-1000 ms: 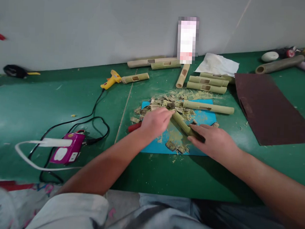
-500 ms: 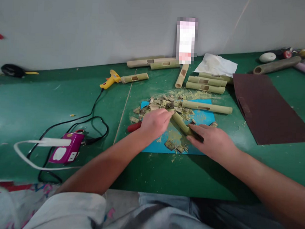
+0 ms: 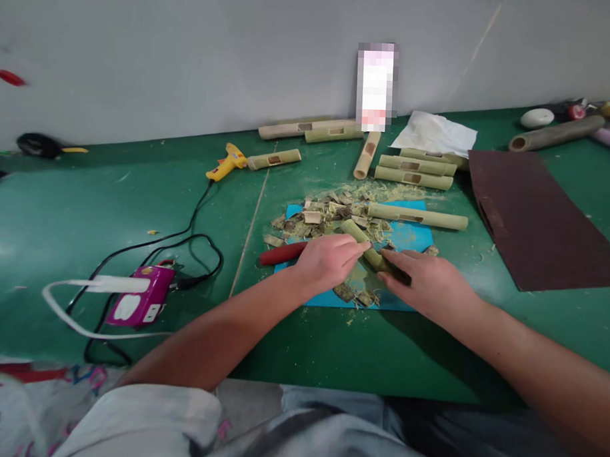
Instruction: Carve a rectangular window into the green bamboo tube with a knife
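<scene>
A green bamboo tube [image 3: 353,230] lies slantwise over a blue mat [image 3: 327,298]. My right hand [image 3: 423,278] is closed round its near end. My left hand [image 3: 337,256] has its fingers pressed together against the middle of the tube. Beside my left hand, a red handle [image 3: 283,254] lies at the mat's left edge. Bamboo chips and shavings [image 3: 313,217] are heaped behind my left hand. Another bamboo tube [image 3: 448,221] with a cut opening rests across the back of the mat.
More cut bamboo tubes [image 3: 414,177] lie farther back, by a white cloth [image 3: 433,134]. A dark brown sheet [image 3: 545,223] is at right. At left are a yellow glue gun [image 3: 228,163], a purple power adapter [image 3: 145,296] and cables. A blurred-out screen [image 3: 377,84] leans on the wall.
My left hand has moved right and toward me along the tube, from its far end to its middle. More of the red handle shows. The whole view has shifted slightly.
</scene>
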`<act>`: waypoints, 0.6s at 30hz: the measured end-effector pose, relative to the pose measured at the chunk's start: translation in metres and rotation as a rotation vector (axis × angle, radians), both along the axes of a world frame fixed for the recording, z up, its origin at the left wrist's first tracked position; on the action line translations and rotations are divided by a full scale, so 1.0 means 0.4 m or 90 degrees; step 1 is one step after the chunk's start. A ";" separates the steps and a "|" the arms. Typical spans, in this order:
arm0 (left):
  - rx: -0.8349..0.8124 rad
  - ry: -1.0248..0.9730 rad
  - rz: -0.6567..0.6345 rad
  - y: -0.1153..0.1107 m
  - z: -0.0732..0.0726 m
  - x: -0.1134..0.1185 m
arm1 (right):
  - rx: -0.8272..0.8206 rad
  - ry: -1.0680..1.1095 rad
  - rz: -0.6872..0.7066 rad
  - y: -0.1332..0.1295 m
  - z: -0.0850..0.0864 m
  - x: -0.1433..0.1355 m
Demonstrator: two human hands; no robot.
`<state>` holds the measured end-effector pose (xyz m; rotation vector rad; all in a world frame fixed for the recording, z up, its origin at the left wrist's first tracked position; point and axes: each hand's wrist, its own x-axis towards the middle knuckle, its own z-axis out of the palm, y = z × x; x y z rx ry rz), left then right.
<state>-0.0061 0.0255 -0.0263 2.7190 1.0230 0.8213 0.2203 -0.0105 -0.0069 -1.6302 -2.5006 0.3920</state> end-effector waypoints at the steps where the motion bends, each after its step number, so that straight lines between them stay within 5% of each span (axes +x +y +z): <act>1: 0.002 -0.002 0.001 -0.001 0.000 0.000 | -0.001 0.000 0.001 0.000 0.000 0.000; 18: -0.030 -0.010 0.004 -0.018 0.005 -0.007 | -0.041 0.019 0.021 -0.002 0.024 -0.007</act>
